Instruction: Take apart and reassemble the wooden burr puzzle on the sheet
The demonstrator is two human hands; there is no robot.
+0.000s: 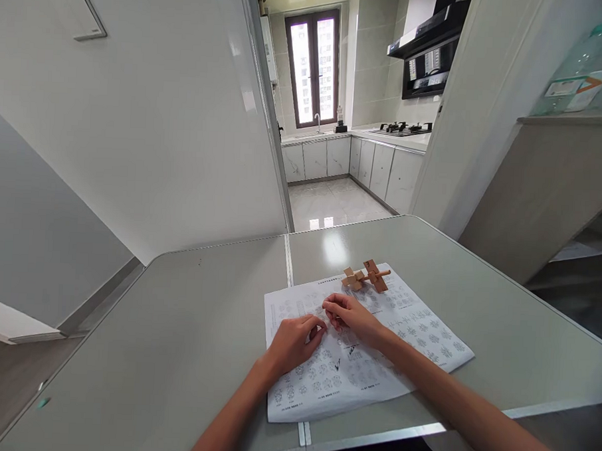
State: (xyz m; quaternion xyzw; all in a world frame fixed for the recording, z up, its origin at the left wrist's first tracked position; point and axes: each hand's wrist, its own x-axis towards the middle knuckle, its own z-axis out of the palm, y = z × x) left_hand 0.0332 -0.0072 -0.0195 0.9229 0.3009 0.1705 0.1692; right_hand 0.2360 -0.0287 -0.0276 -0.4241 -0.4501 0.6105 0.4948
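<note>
A large printed sheet of paper (318, 402) with rows of small line diagrams lies under both hands, slightly creased. My left hand (296, 342) rests on its middle with the fingers curled in, and nothing shows in them. Close beside it, my right hand (353, 317) is also on the sheet, thumb and fingers drawn together, no object visible. Just beyond the right hand, on the sheet's far edge, stands a small wooden interlocking puzzle (377, 277) of crossed flat pieces and a thin rod. Its lighter crossed part (353, 279) is at the left end.
The grey-green table (216, 335) has a metal seam (288, 258) running across it. A white wall (186, 114) borders its far left side. Bottled water (581, 81) sits on a ledge at right. A kitchen with a window (312, 66) and stove (405, 128) lies beyond.
</note>
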